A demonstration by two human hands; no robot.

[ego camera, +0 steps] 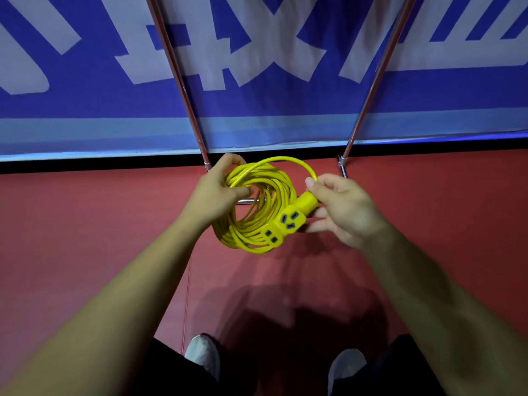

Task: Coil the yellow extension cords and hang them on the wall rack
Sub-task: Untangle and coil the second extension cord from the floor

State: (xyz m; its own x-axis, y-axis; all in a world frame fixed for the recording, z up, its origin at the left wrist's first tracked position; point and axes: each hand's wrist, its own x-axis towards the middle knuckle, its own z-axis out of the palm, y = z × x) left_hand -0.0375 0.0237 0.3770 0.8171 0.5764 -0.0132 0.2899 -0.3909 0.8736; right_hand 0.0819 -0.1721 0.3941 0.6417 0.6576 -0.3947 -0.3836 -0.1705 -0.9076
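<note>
While our left hand [217, 190] clenches the gathered loops of the yellow extension cord [248, 232] at centre frame, our right hand [345, 210] grips the neck of its socket block [285, 224]. The coil hangs above the red floor [85, 224], in front of two metal poles [175, 70].

I lose both rack poles [177, 70] at the top edge; the coil [243, 238] hides most of the crossbar [243, 201] and, seemingly, fingertips of the left hand [214, 192].
</note>
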